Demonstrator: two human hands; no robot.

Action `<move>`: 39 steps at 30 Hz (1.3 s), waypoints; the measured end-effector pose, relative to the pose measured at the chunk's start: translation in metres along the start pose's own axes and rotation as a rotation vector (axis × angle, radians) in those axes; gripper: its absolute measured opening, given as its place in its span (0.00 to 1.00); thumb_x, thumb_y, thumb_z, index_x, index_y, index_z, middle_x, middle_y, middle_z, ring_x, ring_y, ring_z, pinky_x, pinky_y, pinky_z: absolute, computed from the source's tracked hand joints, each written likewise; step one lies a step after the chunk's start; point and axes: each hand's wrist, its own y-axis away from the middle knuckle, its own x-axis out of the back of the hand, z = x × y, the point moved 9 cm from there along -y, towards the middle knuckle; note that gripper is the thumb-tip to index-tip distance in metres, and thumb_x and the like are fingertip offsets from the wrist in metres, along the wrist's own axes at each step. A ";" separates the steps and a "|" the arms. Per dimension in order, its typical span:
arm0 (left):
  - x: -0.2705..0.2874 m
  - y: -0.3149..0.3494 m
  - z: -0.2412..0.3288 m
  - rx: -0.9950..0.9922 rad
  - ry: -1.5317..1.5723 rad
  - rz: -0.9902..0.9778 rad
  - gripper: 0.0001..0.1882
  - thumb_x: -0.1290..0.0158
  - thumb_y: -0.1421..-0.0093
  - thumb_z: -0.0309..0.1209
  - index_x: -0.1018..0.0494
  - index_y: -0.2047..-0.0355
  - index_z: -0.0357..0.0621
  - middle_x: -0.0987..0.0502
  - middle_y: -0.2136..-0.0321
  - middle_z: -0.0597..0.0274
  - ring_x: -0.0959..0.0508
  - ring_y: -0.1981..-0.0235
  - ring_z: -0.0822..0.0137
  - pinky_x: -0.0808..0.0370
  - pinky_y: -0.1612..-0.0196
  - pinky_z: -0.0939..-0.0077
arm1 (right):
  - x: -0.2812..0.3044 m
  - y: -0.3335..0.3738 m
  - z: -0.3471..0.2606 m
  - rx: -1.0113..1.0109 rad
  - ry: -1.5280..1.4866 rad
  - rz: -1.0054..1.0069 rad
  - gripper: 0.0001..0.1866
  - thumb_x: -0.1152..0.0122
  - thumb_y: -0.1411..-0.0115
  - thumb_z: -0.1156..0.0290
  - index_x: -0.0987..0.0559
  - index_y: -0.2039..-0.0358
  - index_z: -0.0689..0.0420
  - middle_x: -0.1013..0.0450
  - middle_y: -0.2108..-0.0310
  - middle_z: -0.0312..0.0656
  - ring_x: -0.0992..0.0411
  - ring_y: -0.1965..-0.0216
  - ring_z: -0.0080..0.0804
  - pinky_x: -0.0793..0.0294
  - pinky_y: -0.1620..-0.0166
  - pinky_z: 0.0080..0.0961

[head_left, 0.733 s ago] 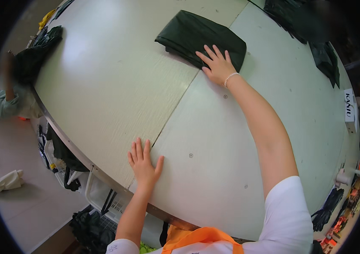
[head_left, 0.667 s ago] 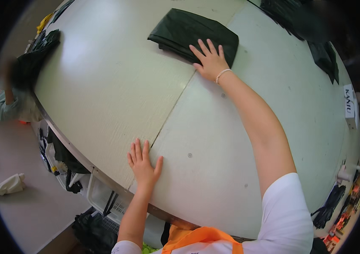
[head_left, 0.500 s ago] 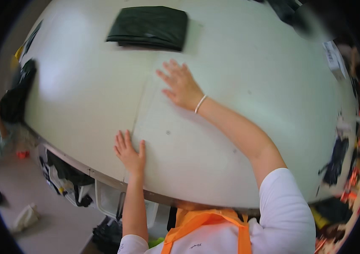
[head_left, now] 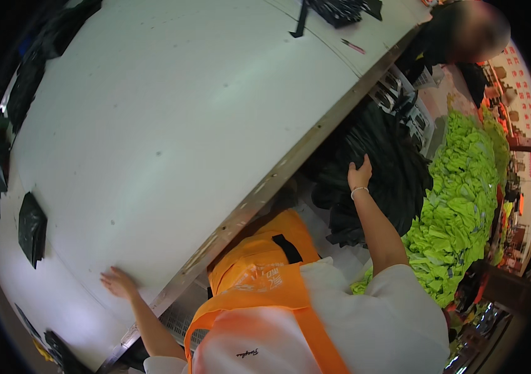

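The heap of black fabric pieces (head_left: 396, 165) lies beneath and around the right hand (head_left: 361, 172), its thumb and fingers parted; whether it grips any cannot be told. The left hand (head_left: 119, 283) lies open on the white surface (head_left: 153, 124), a folded dark bundle (head_left: 32, 229) beyond it.

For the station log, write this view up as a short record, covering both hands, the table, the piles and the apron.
Left hand: fingers spread, on the white table near its edge
Right hand: at the black pile; whether its grip is closed is unclear
Bracelet: pale, on the right wrist
Folded dark piece: on the table, picture left
Lime-green pile: right of the black pile
Apron: orange, worn
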 end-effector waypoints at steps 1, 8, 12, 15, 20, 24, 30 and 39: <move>0.023 0.035 0.069 -0.124 0.136 -0.051 0.31 0.60 0.36 0.47 0.42 0.42 0.36 0.41 0.41 0.46 0.43 0.39 0.51 0.44 0.40 0.59 | 0.000 -0.021 0.047 -0.149 0.044 -0.034 0.33 0.43 0.44 0.68 0.41 0.40 0.62 0.44 0.41 0.56 0.46 0.40 0.52 0.45 0.39 0.40; 0.149 0.299 0.422 -0.798 0.577 -0.405 0.36 0.47 0.45 0.34 0.48 0.38 0.39 0.50 0.37 0.45 0.52 0.35 0.47 0.56 0.36 0.53 | 0.028 -0.196 0.222 -0.379 0.081 -0.168 0.27 0.49 0.41 0.67 0.38 0.42 0.64 0.42 0.41 0.55 0.41 0.41 0.50 0.39 0.41 0.39; 0.158 0.350 0.471 -0.716 0.280 -0.407 0.44 0.51 0.43 0.51 0.54 0.37 0.38 0.61 0.36 0.38 0.60 0.35 0.38 0.56 0.37 0.48 | 0.008 -0.284 0.253 -0.256 0.120 -0.239 0.31 0.44 0.43 0.66 0.39 0.40 0.61 0.44 0.40 0.54 0.42 0.41 0.51 0.39 0.40 0.36; 0.156 0.347 0.468 -0.690 0.214 -0.459 0.46 0.51 0.44 0.54 0.56 0.36 0.37 0.62 0.36 0.36 0.60 0.35 0.38 0.54 0.37 0.48 | -0.014 -0.310 0.246 -0.249 0.234 -0.310 0.36 0.40 0.45 0.63 0.42 0.38 0.55 0.46 0.38 0.50 0.43 0.40 0.49 0.38 0.40 0.37; 0.164 0.347 0.483 -0.663 0.167 -0.531 0.47 0.51 0.44 0.54 0.57 0.37 0.34 0.62 0.37 0.33 0.61 0.36 0.36 0.53 0.37 0.48 | -0.014 -0.345 0.250 -0.086 0.069 -0.214 0.25 0.42 0.43 0.61 0.29 0.50 0.66 0.32 0.52 0.59 0.33 0.50 0.55 0.34 0.49 0.38; 0.159 0.351 0.480 -0.624 0.177 -0.519 0.49 0.50 0.45 0.56 0.57 0.37 0.33 0.63 0.37 0.32 0.61 0.36 0.34 0.54 0.38 0.46 | 0.104 -0.361 0.210 0.028 -0.145 0.215 0.19 0.48 0.39 0.64 0.26 0.60 0.71 0.27 0.62 0.61 0.28 0.62 0.55 0.30 0.58 0.36; 0.155 0.350 0.470 -0.635 0.292 -0.483 0.49 0.50 0.45 0.57 0.55 0.37 0.33 0.63 0.37 0.31 0.62 0.36 0.33 0.55 0.38 0.44 | 0.302 -0.319 0.094 0.216 -0.181 0.640 0.22 0.46 0.40 0.61 0.26 0.58 0.72 0.27 0.62 0.61 0.28 0.62 0.54 0.31 0.57 0.37; 0.182 0.282 0.442 -0.358 1.197 -1.084 0.34 0.59 0.37 0.53 0.43 0.39 0.42 0.50 0.37 0.45 0.54 0.34 0.52 0.55 0.35 0.62 | 0.407 -0.017 -0.266 0.989 -0.986 0.564 0.16 0.38 0.48 0.77 0.24 0.58 0.71 0.25 0.60 0.51 0.27 0.63 0.31 0.27 0.58 0.23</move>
